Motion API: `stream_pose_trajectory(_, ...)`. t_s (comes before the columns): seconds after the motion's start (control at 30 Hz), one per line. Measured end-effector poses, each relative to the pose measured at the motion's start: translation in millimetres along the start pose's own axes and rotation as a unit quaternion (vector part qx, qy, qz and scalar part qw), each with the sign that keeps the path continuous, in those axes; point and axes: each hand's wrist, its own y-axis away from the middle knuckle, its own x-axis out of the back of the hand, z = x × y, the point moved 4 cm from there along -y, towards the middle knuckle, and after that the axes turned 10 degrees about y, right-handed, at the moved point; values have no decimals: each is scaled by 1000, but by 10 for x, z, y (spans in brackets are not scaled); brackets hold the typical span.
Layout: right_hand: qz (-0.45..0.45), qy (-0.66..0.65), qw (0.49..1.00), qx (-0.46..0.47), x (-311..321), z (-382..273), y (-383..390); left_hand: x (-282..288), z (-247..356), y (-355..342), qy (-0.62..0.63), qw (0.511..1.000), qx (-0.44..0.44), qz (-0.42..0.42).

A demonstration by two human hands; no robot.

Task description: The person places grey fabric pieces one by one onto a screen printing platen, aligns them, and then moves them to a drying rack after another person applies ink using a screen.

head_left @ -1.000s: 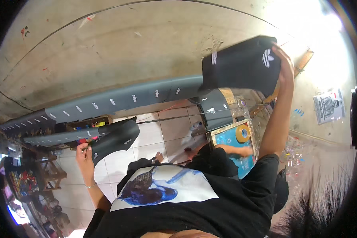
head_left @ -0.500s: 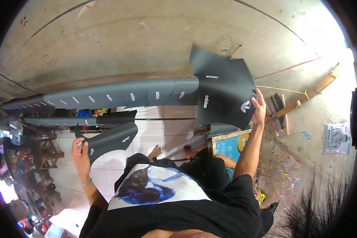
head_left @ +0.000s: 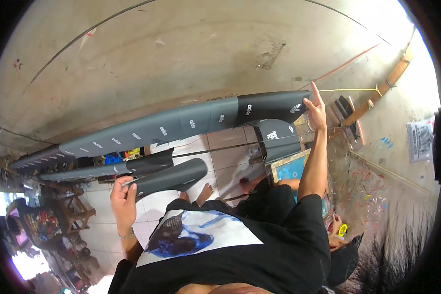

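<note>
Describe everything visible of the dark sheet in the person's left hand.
The dark sheet is a smooth, thin-looking, flexible piece, charcoal grey to black, perhaps fabric or synthetic leather. It is bent in a lengthwise curve, with a rounded right end and a darker part showing along its lower edge. A small white print shows partly near the left hand, whose thumb and fingers pinch its left end. The rest extends rightward over the tiled floor, below the shorter row of draped pieces in the picture.
</note>
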Motion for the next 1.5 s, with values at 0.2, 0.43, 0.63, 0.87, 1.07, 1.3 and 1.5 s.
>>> stream_pose_trajectory(0.2,269,150,951,31,291,-118,356,-280,377,-173,25,987,-61,-144)
stream_pose_trajectory(0.43,-275,54,944,-175,-1180,365,1584,-923,1100,-538,-13,953,-215,-212)
stream_pose_trajectory(0.63,-50,-195,978,45,-858,-697,850,-1793,1741,-893,19,860,-420,-288)
stream_pose_trajectory(0.87,66,-2,998,1,745,-1010,429,-3369,1492,-1159,-10,883,-275,-380)
stream_pose_trajectory(1.07,77,10,992,-100,947,-336,353,-3986,372,-1314,-4,929,-255,-269)
stream_pose_trajectory(1.3,51,31,994,-93,1212,175,-29,-3696,269,-1046,-35,938,-209,-273)
stream_pose_trajectory(1.5,220,213,952,-25,1439,270,-52,-2523,-177,-538,-18,937,-67,-343)
